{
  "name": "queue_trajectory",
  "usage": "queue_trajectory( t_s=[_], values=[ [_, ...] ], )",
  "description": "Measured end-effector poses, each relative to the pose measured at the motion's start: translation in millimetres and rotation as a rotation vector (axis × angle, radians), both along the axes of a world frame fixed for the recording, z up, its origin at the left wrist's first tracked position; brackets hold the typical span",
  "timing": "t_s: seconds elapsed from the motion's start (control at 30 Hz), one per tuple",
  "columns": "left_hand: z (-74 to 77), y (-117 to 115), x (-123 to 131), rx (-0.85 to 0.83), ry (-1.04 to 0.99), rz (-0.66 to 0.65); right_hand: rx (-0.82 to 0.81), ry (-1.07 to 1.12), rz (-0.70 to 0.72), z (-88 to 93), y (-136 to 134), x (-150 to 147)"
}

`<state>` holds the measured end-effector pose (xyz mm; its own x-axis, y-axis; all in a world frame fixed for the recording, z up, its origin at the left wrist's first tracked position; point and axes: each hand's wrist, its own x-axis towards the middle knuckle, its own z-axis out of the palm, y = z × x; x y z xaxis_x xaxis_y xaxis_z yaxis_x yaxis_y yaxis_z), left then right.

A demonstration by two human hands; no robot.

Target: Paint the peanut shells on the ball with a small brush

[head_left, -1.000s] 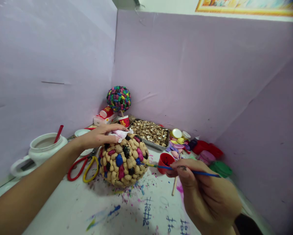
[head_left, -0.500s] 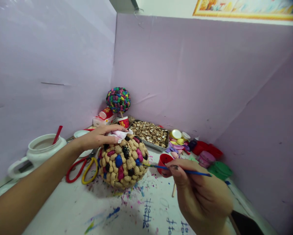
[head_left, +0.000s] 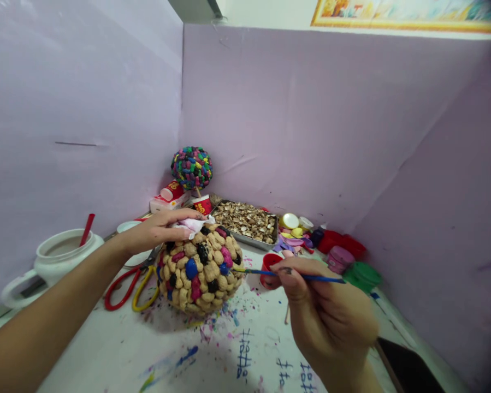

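A ball covered in peanut shells [head_left: 204,278] stands on the white table, some shells painted blue, pink or black. My left hand [head_left: 167,225] lies on its upper left, fingers closed over a crumpled white tissue [head_left: 195,225] with pink stains. Between the thumb and fingers of my right hand [head_left: 323,305] is a thin blue paintbrush [head_left: 261,272]. Its tip touches a blue-painted shell [head_left: 224,269] on the ball's right side. Just behind the brush stands a small red cup [head_left: 271,265], partly covered by my fingers.
Scissors [head_left: 122,289] with red and yellow handles lie left of the ball, near a white mug [head_left: 65,254]. Behind are a metal tray of shells [head_left: 249,240], a finished-looking colourful ball [head_left: 191,167] on a stick, and pink [head_left: 339,259] and green containers [head_left: 363,277]. A dark phone-like object [head_left: 407,365] lies at right.
The whole view has shifted slightly, so things appear further left. Both hands keep their hold, and the brush tip stays at the same blue shell.
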<state>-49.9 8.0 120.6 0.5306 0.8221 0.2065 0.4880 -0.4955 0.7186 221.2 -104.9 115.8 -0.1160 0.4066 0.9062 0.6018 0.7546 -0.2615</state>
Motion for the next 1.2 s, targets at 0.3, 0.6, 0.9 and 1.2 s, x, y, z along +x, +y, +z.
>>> queue_trajectory(
  t_s=[0.3,0.6,0.9,1.2],
  values=[
    [1.8,-0.9,2.2,-0.026,-0.012,0.050,-0.004,0.004,-0.055,3.4,3.1,1.0],
    [3.1,-1.8,2.0,0.012,0.041,0.058,-0.023,0.020,-0.053,5.6,2.2,4.2],
    [2.7,-3.1,3.2,-0.008,-0.009,0.078,-0.016,0.014,-0.034,3.5,5.7,1.5],
    [2.3,-1.3,2.5,0.005,-0.018,0.051,0.001,0.031,-0.044,4.5,4.1,3.0]
  ],
)
